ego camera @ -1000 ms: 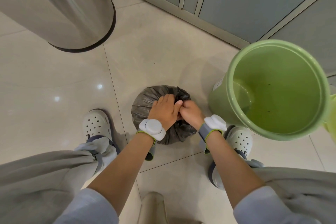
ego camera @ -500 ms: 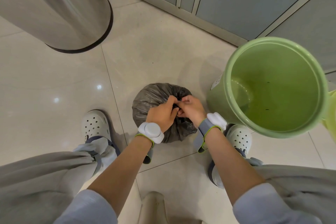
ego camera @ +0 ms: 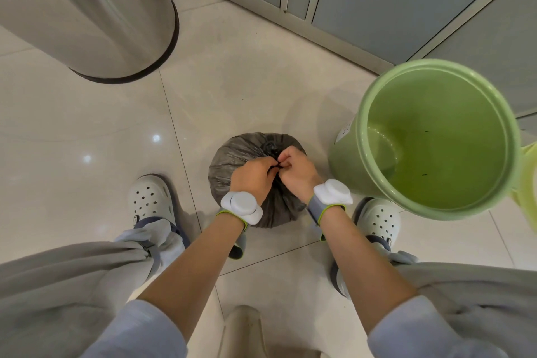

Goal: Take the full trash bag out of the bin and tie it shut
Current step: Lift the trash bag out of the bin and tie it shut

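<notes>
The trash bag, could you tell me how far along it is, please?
Done: the trash bag is out and on the floor beside the bare green bin. In hand: the left hand and right hand pinch its gathered neck. Left: finishing the knot.

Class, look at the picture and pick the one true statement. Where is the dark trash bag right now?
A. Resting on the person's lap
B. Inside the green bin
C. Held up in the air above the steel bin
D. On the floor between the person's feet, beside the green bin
D: the trash bag sits on the tiled floor, left of the empty green bin, with the left hand and right hand pinching its gathered neck.
</notes>
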Demonstrator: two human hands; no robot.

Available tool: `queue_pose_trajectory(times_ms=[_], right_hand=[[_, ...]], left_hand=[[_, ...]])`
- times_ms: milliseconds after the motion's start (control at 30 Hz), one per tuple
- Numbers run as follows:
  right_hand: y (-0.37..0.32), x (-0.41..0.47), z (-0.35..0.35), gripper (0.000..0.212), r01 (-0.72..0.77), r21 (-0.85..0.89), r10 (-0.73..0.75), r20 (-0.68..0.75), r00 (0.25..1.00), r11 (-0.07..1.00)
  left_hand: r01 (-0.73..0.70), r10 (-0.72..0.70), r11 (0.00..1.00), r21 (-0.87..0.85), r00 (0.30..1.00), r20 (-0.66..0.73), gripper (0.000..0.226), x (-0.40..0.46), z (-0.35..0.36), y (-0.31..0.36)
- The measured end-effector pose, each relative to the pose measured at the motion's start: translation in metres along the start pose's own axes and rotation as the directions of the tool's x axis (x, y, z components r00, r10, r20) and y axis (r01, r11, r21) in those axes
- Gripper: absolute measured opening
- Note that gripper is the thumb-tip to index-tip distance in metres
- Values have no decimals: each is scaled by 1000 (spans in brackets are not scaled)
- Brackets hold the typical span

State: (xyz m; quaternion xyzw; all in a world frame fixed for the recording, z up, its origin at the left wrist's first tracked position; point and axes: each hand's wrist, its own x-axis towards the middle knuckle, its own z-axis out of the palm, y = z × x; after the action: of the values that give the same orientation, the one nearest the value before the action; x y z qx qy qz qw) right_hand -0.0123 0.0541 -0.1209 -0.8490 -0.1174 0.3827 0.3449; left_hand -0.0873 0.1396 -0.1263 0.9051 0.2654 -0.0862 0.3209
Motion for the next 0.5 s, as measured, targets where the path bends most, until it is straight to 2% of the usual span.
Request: queue_pose_trajectory(times_ms=[133,300,500], right_hand=[[0,-3,8,24,56,-7,-57,-70,996,998],[0,-9,19,26,74,25,-69,-155,986,997],[-4,-10,19,24,-18,145,46,-191,980,989]], left_hand=[[76,-76,997,-32,997,-17,25,3,-1,0],[94,-95,992,-80,995,-14,23,3,0,-2],[119,-123,985,-124,992,-22,22,-1,0,-2]])
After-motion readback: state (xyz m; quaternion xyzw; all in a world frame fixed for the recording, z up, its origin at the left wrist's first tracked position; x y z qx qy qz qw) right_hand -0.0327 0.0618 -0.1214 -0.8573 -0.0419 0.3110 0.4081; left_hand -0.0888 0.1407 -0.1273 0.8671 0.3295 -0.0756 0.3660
